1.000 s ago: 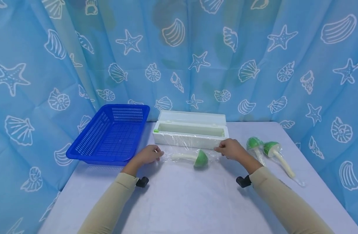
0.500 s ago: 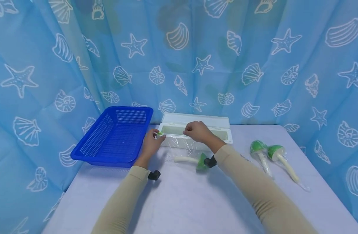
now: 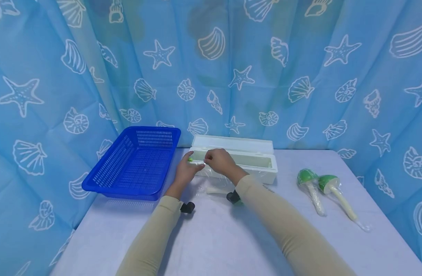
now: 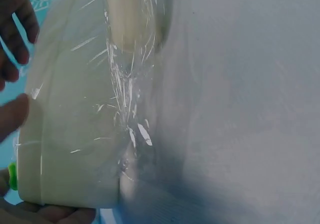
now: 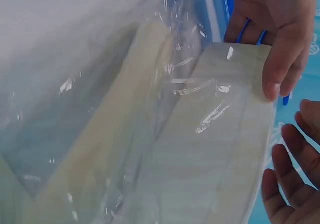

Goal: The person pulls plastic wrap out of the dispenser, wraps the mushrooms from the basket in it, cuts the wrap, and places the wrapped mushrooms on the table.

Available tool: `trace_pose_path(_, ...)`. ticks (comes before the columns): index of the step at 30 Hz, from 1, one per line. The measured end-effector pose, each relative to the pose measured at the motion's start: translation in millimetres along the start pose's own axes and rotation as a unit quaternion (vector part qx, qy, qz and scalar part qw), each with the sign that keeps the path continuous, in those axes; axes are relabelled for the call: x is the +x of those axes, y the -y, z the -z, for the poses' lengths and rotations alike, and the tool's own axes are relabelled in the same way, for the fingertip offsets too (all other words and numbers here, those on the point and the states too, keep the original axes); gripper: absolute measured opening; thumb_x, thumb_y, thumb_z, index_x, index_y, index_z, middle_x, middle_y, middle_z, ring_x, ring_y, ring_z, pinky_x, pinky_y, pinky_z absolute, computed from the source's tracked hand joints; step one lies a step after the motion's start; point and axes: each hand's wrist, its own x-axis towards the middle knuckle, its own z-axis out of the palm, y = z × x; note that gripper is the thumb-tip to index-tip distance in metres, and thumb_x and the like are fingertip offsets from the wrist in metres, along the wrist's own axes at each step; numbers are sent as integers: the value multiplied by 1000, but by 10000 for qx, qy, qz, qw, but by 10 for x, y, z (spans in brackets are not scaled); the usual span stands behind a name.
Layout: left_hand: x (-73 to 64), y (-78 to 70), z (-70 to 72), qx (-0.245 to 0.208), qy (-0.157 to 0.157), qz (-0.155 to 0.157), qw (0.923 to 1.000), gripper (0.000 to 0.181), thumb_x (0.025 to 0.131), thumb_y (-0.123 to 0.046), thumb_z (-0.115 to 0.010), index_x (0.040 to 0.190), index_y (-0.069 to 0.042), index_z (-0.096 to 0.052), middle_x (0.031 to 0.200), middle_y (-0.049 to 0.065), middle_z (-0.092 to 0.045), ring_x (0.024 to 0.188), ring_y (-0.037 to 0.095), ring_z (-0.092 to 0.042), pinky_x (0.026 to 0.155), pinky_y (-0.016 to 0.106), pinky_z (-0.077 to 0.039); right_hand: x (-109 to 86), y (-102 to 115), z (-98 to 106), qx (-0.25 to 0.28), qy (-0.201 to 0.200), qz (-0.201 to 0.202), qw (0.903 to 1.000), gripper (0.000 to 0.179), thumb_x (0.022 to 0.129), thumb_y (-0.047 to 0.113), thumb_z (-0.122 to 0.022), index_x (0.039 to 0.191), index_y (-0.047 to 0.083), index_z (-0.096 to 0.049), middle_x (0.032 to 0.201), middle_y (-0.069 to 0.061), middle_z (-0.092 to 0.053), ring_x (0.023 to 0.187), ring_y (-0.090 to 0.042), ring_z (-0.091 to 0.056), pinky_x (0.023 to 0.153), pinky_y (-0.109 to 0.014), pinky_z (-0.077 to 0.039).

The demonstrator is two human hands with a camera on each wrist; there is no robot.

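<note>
Left of centre, my left hand [image 3: 185, 174] grips the left end of a white plastic wrap dispenser [image 3: 266, 177]. Its thumb lies along the front rim and its fingers wrap the end, beside a small green slider [image 4: 13, 176]. My right hand [image 3: 220, 161] is over the front rim nearby. In the right wrist view its fingers [image 5: 287, 176] are loosely bent and spread, holding nothing. Clear film [image 4: 90, 94] drapes down the dispenser's front. On the table in front lies a mushroom-shaped piece with a pale stem [image 3: 215, 190], under film; my right forearm hides most of its green cap.
A blue plastic basket [image 3: 93, 187] stands at the left. Two film-wrapped mushroom-shaped pieces, one near [image 3: 312, 193] and one farther right [image 3: 342, 201], lie on the right of the white table [image 3: 231, 245]. The dispenser's lid [image 3: 233, 143] stands raised behind it, before a shell-print curtain [image 3: 211, 76].
Both hands have moved from the film's lower corners up to the dispenser. The left hand has taken hold of its left end. The right hand has travelled leftward along the rim.
</note>
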Motion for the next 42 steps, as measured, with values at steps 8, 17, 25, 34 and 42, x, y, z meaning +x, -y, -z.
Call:
trace_pose_path(8, 117, 80, 21, -462, 10, 196, 9987, 63, 79, -10, -81, 135, -4, -51, 132, 18, -55, 96, 29, -57, 87, 40, -48, 136, 195, -146, 242, -375, 65, 9990, 18, 98, 23, -60, 97, 11, -74, 86, 2, -69, 76, -13, -62, 71, -30, -51)
trace_pose_path(17, 67, 240, -21, -879, 64, 120, 9960, 51, 77, 8, -71, 125, -2, -56, 129, 18, -57, 116, 31, -50, 91, 42, -44, 193, 311, -452, 15, -751, -576, 9955, 33, 93, 37, -65, 67, 17, -64, 54, 4, -52, 52, -13, -48, 45, -27, -38)
trace_pose_path(25, 87, 293, -7, -768, -92, -137, 9969, 44, 75, 11, -70, 116, 3, -57, 148, 18, -41, 138, 33, -33, 110, 44, -30, 257, 387, -497, -228, -756, -893, 9929, 41, 89, 50, -65, 66, 16, -59, 57, 2, -54, 53, -16, -51, 45, -31, -37)
trace_pose_path(34, 134, 239, 62, -873, 212, -51, 9959, 40, 80, 8, -70, 117, 0, -58, 150, 14, -39, 141, 30, -30, 112, 44, -26, 311, 382, -457, -348, -785, -853, 9926, 28, 92, 34, -63, 71, 16, -62, 59, 1, -54, 57, -17, -53, 48, -31, -40)
trace_pose_path(42, 197, 229, 130, -673, 253, 41, 9974, 45, 80, 5, -73, 121, -1, -57, 150, 12, -40, 140, 27, -32, 107, 42, -35, 359, 380, -385, -651, -582, -557, 9946, 20, 93, 28, -61, 78, 16, -70, 62, 4, -58, 61, -16, -55, 57, -32, -46)
